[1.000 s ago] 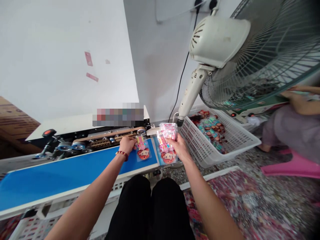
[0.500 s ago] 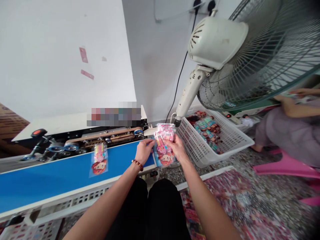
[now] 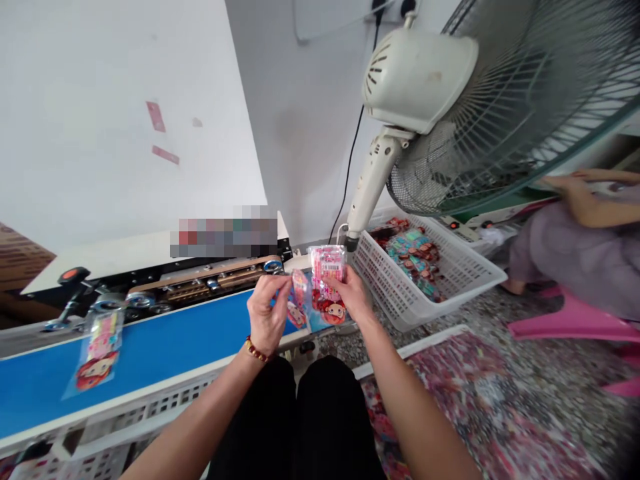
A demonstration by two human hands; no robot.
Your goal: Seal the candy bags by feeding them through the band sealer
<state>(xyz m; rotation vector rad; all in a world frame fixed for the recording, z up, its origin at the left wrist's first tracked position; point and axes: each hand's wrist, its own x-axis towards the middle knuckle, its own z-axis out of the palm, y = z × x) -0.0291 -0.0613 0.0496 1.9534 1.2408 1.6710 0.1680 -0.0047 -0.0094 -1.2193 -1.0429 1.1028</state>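
My left hand (image 3: pixel 269 313), with a beaded bracelet on the wrist, pinches the edge of one clear plastic packet (image 3: pixel 299 303) with a pink print and a red-haired cartoon figure. It hangs tilted over the right end of the blue conveyor belt (image 3: pixel 200 350). Closed around a stack of like packets (image 3: pixel 327 280) is my right hand (image 3: pixel 354 293), its thumb on top. That stack stands just right of the single packet, cartoon heads at the bottom. Farther left, another packet (image 3: pixel 99 353) lies flat on the belt.
A sealing machine with rollers (image 3: pixel 213 283) runs along the belt's back. The standing fan (image 3: pixel 420 80) rises at right, above a white basket (image 3: pixel 450 303) of packets. More pink packets (image 3: pixel 465 400) fill a container below. A person in grey (image 3: pixel 590 260) sits at far right by a pink stool (image 3: pixel 550 320).
My left hand has drawn one packet leftward, away from the stack. On the belt, the lying packet has travelled left. My right hand still grips the stack.
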